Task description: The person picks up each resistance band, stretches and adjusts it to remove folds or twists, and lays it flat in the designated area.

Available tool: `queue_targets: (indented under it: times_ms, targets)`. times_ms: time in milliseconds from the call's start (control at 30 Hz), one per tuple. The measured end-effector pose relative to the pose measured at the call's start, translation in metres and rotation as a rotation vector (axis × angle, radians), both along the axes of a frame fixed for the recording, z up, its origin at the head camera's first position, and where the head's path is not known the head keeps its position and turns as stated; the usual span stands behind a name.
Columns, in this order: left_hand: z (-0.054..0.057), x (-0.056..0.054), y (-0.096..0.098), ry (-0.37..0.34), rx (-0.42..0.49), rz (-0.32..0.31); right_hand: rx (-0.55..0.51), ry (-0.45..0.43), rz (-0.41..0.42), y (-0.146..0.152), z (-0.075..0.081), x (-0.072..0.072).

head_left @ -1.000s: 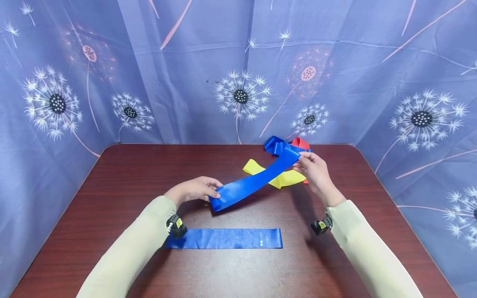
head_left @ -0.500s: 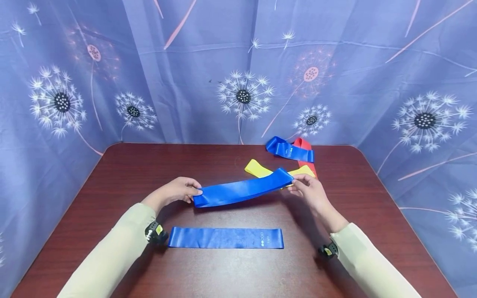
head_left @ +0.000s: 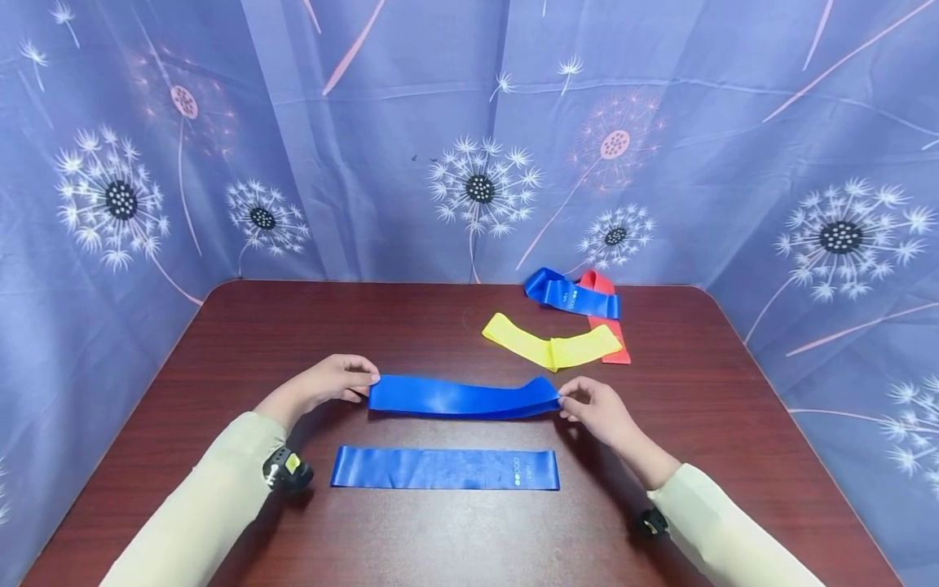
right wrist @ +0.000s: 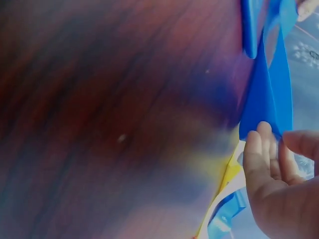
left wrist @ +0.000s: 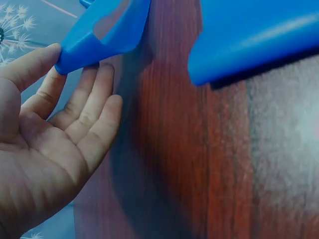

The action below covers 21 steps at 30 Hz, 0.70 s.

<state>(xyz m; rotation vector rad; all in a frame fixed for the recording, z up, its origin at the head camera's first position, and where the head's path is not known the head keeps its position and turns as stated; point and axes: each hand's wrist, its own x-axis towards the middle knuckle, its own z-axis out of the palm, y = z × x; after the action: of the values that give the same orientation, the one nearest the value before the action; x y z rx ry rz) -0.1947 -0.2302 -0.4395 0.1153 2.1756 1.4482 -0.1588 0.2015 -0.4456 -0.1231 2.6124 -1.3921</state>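
Fingers (left wrist: 47, 92) of the left hand (head_left: 333, 381) and right hand (head_left: 597, 409) are clamping opposite ends of a blue band (head_left: 440, 396), which is hanging between them above the counter (head_left: 257, 522), just beyond a flat band (head_left: 440, 470). Both hands are apparently straightening it; the next move is probably calling for a level lowering, ends kept stretched and parallel to the flat band. Behind, a yellow band (head_left: 575, 350) is overlapping a red band (head_left: 616, 352). The left wrist view is showing the blue band's two layers gaping apart, an opening the head view is barely giving away; only the head view is showing dots (head_left: 517, 470) printed on the flat band.
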Motion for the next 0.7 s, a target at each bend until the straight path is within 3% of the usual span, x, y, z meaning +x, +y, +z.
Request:
queue_targets:
  times_ms: [200, 300, 533, 700]
  targets:
    - [0.0028, 0.0027, -0.0024, 0.047, -0.108, -0.026, 0.176, 0.004, 0.113, 0.0007, -0.0012, 0.0063]
    - [0.0031, 0.0037, -0.0032, 0.046, -0.113, -0.032, 0.219, 0.013, 0.153, -0.0014, -0.0023, 0.0073]
    - [-0.0004, 0.0028, -0.0021, 0.125, -0.2, -0.066, 0.247, 0.0, 0.165, -0.0051, -0.0047, 0.0057]
    - [-0.0035, 0.0005, -0.0006, 0.155, -0.214, -0.081, 0.194, -0.038, 0.224, -0.0026, -0.0002, 0.0004]
